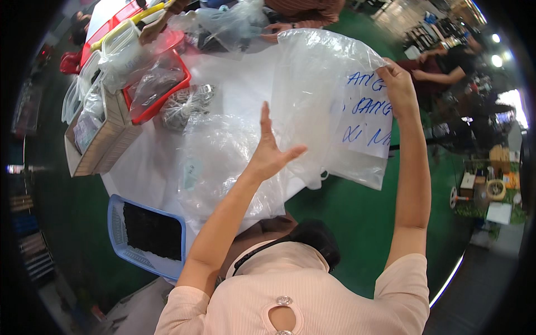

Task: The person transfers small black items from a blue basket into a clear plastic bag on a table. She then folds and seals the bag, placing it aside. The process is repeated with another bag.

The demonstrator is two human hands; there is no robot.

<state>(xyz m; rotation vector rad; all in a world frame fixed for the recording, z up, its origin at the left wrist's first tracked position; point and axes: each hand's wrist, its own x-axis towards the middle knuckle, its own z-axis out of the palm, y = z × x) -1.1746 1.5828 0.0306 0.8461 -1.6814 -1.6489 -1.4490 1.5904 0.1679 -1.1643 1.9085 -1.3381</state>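
My right hand [395, 78] is raised at the right, its fingers pinching the upper right edge of a large clear plastic bag [312, 72]. A white sheet with blue handwriting [357, 125] shows at the bag's right side; whether it lies inside or behind the plastic I cannot tell. My left hand [272, 142] is held up in front of the bag with fingers and thumb spread, holding nothing. Below and left of it, another clear plastic bag [223, 162] with a small pale green label lies crumpled on the white table [151, 162].
Beyond the bags are a tied bag of small dark parts [190, 103], a red tray [146, 114], a cardboard box [106, 142] and clear plastic containers [120, 47]. A blue basket [114, 223] with black contents stands at the near left. Other people [304, 10] work across the table and at right.
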